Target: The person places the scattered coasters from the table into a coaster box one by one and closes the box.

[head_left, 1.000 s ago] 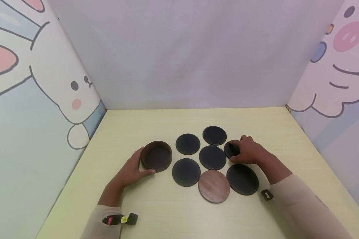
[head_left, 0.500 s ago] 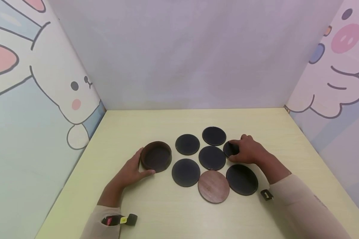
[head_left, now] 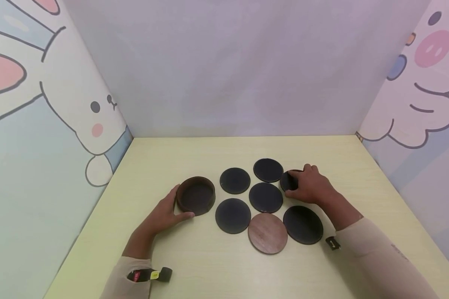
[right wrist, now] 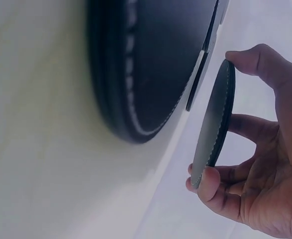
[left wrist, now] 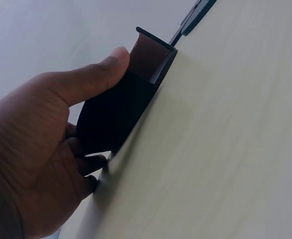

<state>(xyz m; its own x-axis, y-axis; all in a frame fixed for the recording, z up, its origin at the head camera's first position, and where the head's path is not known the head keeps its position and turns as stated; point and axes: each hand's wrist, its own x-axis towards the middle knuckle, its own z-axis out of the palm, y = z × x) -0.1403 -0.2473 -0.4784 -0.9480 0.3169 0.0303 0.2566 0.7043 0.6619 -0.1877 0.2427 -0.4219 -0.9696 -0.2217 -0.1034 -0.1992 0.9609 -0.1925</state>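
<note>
The right hand (head_left: 311, 186) has just raised the far-right coaster (right wrist: 214, 124), pinched by its edge, so pick-up seems begun; the left hand (head_left: 166, 214) grips the holder (head_left: 196, 198).

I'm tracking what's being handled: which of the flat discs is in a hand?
The black, flat, round disc with stitched edging, gripped at its rim by the right hand; no other flat disc is held.

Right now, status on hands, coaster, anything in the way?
Left hand on round holder. Right hand pinching dark coaster by its edge. Other coasters on the table, between the hands.
</note>
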